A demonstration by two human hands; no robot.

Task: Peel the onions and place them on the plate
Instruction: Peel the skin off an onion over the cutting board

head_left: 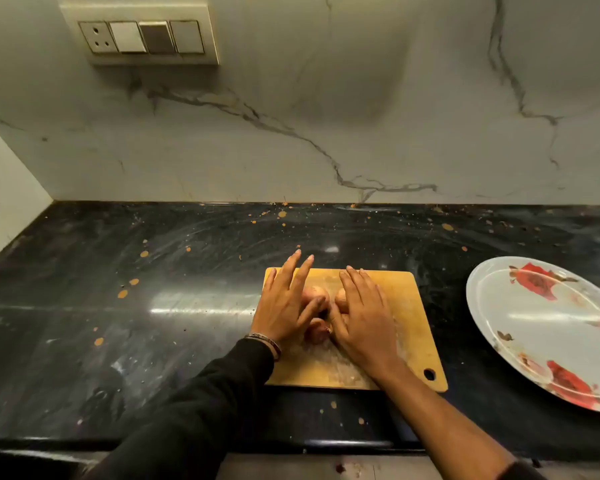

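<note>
A few unpeeled brownish onions (315, 294) lie together on a wooden cutting board (400, 306) in the middle of the black counter. My left hand (284, 306) lies over them from the left with its fingers straight and spread. My right hand (362, 315) lies flat over them from the right, fingers straight and together. The hands hide most of the onions, and only parts show in the gap between them. A white plate (520, 317) with red flower prints lies on the counter to the right of the board, holding no onion.
The black counter (153, 306) carries orange specks and stretches far to the left. A marble wall (291, 133) closes the back, with a switch panel (142, 36) high up. The counter's front edge runs just below the board.
</note>
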